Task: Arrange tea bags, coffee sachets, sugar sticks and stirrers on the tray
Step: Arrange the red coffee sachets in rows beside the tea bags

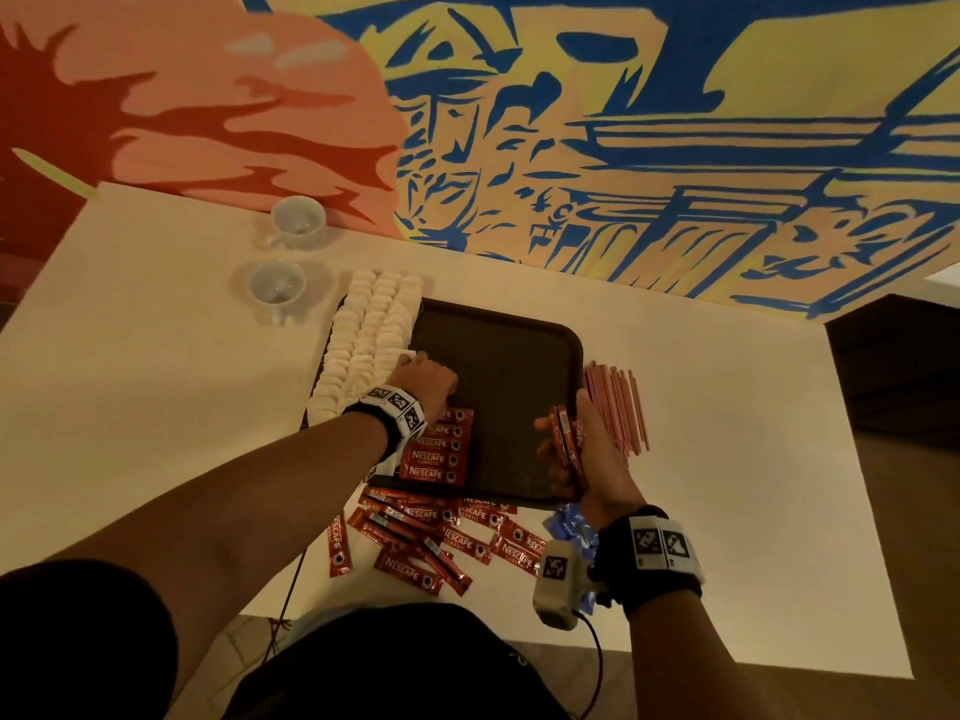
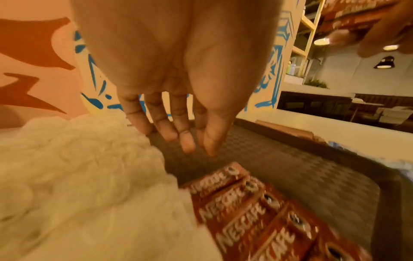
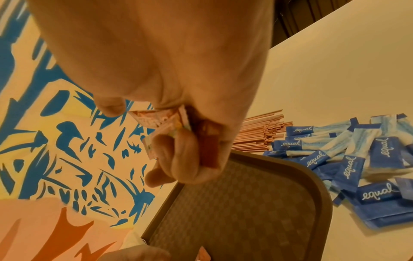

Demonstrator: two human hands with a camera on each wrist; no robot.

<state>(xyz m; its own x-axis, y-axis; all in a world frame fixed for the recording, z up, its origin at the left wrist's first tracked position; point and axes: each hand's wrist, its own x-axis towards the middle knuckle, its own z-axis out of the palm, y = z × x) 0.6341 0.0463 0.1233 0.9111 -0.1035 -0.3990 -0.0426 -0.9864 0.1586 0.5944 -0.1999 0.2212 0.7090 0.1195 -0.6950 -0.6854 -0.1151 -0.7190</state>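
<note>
A dark brown tray [image 1: 519, 356] lies mid-table. White tea bags [image 1: 369, 330] fill its left side in rows. Beside them lies a short row of red coffee sachets [image 1: 436, 454]. My left hand [image 1: 423, 374] hovers low over the tray above that row, at the edge of the tea bags [image 2: 78, 167], fingers [image 2: 170, 130] straight and empty. My right hand [image 1: 563, 449] grips a stack of coffee sachets [image 1: 566, 441] on edge over the tray's near right corner [image 3: 321, 194]. Stirrers [image 1: 618, 407] lie right of the tray. Blue sugar packets [image 3: 357, 167] are heaped near them.
Several loose coffee sachets [image 1: 431, 532] are scattered on the table in front of the tray. Two white cups [image 1: 297, 220] [image 1: 275, 285] stand at the back left. A painted wall rises behind the table. The table's near edge runs close to my body.
</note>
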